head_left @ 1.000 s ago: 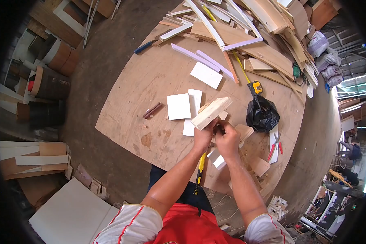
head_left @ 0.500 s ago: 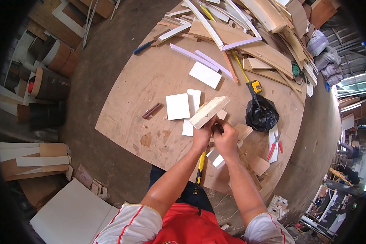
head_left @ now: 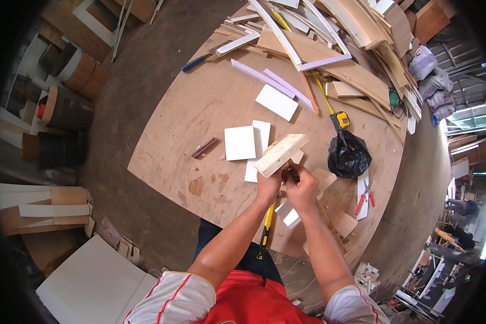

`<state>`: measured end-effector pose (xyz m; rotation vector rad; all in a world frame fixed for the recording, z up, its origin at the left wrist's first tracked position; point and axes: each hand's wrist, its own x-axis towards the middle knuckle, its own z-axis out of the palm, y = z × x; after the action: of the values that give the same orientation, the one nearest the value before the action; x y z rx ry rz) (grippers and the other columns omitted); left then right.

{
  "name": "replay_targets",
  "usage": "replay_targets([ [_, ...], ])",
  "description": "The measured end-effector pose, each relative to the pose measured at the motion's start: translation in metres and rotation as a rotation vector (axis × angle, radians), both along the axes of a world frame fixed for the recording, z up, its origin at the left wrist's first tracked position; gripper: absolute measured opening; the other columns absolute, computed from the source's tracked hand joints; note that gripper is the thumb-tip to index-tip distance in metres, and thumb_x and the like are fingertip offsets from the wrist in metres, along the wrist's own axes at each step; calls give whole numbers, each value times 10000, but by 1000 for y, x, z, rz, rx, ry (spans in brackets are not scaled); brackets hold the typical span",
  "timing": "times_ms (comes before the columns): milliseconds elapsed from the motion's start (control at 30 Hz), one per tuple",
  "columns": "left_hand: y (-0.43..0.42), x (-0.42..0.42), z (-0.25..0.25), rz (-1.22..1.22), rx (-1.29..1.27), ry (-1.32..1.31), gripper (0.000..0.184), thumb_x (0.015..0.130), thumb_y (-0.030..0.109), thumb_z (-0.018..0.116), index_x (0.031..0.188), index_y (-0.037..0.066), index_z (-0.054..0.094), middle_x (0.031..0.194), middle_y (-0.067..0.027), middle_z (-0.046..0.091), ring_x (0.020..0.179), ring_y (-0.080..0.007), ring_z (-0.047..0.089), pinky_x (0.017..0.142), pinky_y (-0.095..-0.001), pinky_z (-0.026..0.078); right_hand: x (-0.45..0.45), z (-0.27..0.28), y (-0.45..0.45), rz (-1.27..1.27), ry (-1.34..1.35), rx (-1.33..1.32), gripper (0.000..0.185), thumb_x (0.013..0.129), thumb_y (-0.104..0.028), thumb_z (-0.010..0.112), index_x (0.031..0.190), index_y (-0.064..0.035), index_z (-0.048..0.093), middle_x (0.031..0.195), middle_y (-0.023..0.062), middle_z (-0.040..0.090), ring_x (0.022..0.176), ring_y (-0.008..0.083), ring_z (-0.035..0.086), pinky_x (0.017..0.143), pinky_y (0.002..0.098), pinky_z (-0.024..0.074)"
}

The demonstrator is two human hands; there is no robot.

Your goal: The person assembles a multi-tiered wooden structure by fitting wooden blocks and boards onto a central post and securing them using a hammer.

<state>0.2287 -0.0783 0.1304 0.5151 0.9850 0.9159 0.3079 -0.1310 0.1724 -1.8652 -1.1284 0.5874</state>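
Observation:
My left hand point(head_left: 269, 184) is closed around a pale wooden block point(head_left: 281, 155), which it holds tilted above the worktable point(head_left: 167, 135). My right hand point(head_left: 301, 186) is close beside it, fingers pinched together at the block's near underside. Whatever those fingers hold is hidden. Under and left of the block lie white panels point(head_left: 239, 143). Just below the hands, a tool with a yellow and black handle point(head_left: 265, 232) lies at the table's near edge; its upper end is covered by my hands. A white-faced offcut point(head_left: 289, 215) is near my right wrist.
Scrap boards point(head_left: 324, 59) are heaped across the far side. To the right are a yellow tape measure point(head_left: 340, 120), a black plastic bag point(head_left: 349, 154) and red-handled snips point(head_left: 365, 200). Dark brown sticks point(head_left: 204, 148) and a blue-handled tool point(head_left: 194, 63) lie on the left.
The view has shifted slightly, so the tabletop things appear a little lower and to the right. The block has tipped slightly in my left hand; both hands stay together at it.

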Motion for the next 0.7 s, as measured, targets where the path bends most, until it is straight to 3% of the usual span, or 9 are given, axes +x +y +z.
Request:
replay_targets([
  [133, 1, -1, -4, -20, 81, 91, 148, 941, 78, 703, 1062, -7, 709, 833, -41, 703, 647, -98, 612, 524, -279, 487, -2, 3, 1, 0, -30, -23, 223, 877, 68, 636, 1092, 79, 692, 903, 213, 749, 828, 316, 766, 720, 378, 599],
  [233, 5, -8, -6, -192, 98, 193, 225, 1014, 140, 623, 1211, 31, 628, 954, -27, 640, 764, -108, 624, 588, -280, 521, -1, 2, 2, 7, 0, -27, 216, 885, 57, 644, 1095, 75, 693, 892, 204, 753, 829, 294, 768, 721, 364, 595],
  [333, 6, -3, -35, -200, 130, 205, 237, 1017, 144, 609, 1229, 37, 617, 954, -31, 628, 760, -121, 624, 619, -299, 565, -1, 1, 1, -84, 162, 25, 166, 902, 31, 679, 1062, 68, 709, 826, 115, 751, 768, 134, 725, 677, 288, 560],
  [467, 9, 8, -62, -124, 126, 157, 337, 1025, 230, 616, 1318, 71, 572, 1007, -41, 594, 797, -141, 625, 654, -337, 604, 14, 9, -5, -134, 132, -43, 132, 909, 5, 709, 1029, 58, 723, 848, 87, 750, 740, 96, 675, 670, 266, 542],
  [567, 14, 6, -46, -142, 56, 146, 361, 1026, 289, 617, 1311, 73, 570, 1023, -48, 594, 847, -153, 628, 692, -362, 606, 19, 13, 2, -120, -25, 83, 75, 900, -24, 711, 961, 13, 731, 797, 117, 728, 698, 156, 678, 650, 307, 530],
  [600, 15, 6, -45, -149, 46, 142, 358, 1025, 301, 616, 1294, 69, 571, 1030, -52, 597, 848, -155, 630, 696, -363, 606, 20, 17, 5, -86, -131, 89, 76, 876, -8, 704, 950, 8, 715, 810, 150, 715, 705, 247, 698, 655, 354, 540],
  [700, 17, 6, -39, -123, -4, 110, 318, 1018, 277, 634, 1250, 63, 597, 1001, -35, 604, 820, -135, 611, 666, -334, 574, 28, -10, 9, 31, -266, 206, 67, 863, 1, 694, 930, -2, 697, 833, 174, 711, 744, 345, 702, 674, 404, 553],
])
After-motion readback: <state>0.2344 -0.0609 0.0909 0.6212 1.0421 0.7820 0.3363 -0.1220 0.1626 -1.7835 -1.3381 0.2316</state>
